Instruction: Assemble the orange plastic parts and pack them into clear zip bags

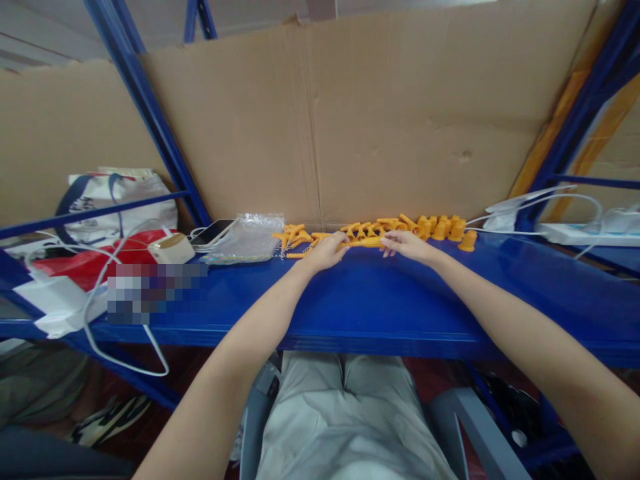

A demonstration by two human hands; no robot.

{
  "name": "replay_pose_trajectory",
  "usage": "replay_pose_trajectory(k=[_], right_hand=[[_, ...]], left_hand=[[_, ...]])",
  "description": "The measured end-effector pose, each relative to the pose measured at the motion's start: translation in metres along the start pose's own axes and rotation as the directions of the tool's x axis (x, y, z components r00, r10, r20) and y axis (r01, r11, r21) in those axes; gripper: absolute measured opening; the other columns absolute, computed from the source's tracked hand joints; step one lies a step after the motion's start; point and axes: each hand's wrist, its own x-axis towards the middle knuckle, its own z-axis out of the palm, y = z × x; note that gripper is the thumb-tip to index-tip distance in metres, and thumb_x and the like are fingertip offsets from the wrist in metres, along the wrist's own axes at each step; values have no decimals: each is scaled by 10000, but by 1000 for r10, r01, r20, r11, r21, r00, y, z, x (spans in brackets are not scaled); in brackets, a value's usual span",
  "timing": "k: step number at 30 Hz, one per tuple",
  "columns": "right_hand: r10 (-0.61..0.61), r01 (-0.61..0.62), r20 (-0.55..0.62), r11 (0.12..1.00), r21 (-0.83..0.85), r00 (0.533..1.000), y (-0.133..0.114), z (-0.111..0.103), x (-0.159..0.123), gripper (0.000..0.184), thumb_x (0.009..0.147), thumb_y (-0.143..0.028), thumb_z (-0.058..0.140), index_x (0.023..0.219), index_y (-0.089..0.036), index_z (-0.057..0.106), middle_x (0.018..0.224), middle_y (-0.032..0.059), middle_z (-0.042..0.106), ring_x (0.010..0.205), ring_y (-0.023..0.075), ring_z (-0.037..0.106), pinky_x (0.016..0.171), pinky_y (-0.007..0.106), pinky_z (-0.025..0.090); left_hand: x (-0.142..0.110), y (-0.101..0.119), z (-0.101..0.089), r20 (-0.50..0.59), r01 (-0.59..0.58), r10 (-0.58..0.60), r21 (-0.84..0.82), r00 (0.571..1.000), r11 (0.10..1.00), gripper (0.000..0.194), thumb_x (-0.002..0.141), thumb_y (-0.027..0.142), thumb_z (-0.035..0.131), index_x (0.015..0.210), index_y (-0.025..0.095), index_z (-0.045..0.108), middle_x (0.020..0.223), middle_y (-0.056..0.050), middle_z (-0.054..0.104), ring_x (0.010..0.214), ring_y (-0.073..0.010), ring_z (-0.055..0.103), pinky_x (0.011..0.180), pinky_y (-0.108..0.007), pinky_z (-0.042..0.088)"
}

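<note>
My left hand [327, 253] is closed around one end of a long yellow-orange plastic piece [364, 243], its exact kind too small to tell. My right hand [407, 245] has its thumb and fingertips pinched on the other end. The piece lies level, just over the blue shelf top. Behind it runs a row of orange T-shaped plastic parts [367, 230]. Several orange cup-like caps [440, 229] stand to the right of my right hand. Left of my left hand are a pile of orange parts [293, 236] and a thin metal chain [281, 252].
A clear plastic bag [250, 239] and a phone [214, 233] lie left on the blue shelf [380, 300]. Further left are white chargers with cables [60, 300], red plastic [140, 248] and a cloth bag [120, 203]. Cardboard [375, 120] walls off the back. Another person's shoe [113, 419] shows below left.
</note>
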Motion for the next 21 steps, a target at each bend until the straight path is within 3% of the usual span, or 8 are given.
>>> replay_pose_trajectory(k=[4, 9, 13, 17, 21], right_hand=[[79, -76, -36, 994, 77, 996, -9, 4, -2, 330, 953, -452, 511, 864, -150, 610, 753, 72, 690, 594, 129, 644, 581, 240, 530], [138, -123, -94, 982, 144, 986, -15, 9, -4, 231, 981, -369, 483, 1069, -167, 553, 732, 29, 662, 508, 98, 595, 490, 206, 481], [128, -118, -39, 972, 204, 991, -18, 4, -10, 339, 916, -279, 601, 1214, -203, 459, 757, -13, 655, 545, 101, 619, 511, 214, 499], [123, -106, -52, 962, 251, 991, -20, 1, -11, 255, 881, -234, 648, 1070, -195, 480, 689, -37, 643, 501, 87, 594, 494, 200, 473], [178, -156, -66, 955, 251, 982, -19, 5, -8, 238, 891, -371, 656, 878, -185, 508, 611, -7, 640, 437, 83, 552, 451, 202, 438]], left_hand=[[1, 2, -1, -10, 36, -36, -23, 999, 999, 96, 901, 186, 511, 960, 173, 585, 999, -70, 668, 971, -199, 639, 895, -324, 493], [2, 2, -1, 5, 31, -30, -35, 1000, 999, 95, 895, 175, 516, 956, 165, 588, 995, -75, 672, 954, -201, 642, 896, -330, 491], [2, 1, 0, -2, 21, -21, -29, 1000, 999, 88, 896, 190, 515, 944, 173, 586, 1024, -77, 675, 981, -208, 634, 899, -332, 491], [3, -2, 3, -14, 6, -6, -21, 1000, 1000, 93, 894, 189, 512, 942, 172, 590, 1040, -83, 677, 995, -214, 632, 897, -336, 491], [4, -3, 4, -24, -15, 15, -16, 1000, 1000, 91, 887, 182, 518, 940, 174, 592, 1030, -76, 677, 987, -209, 637, 890, -334, 495]])
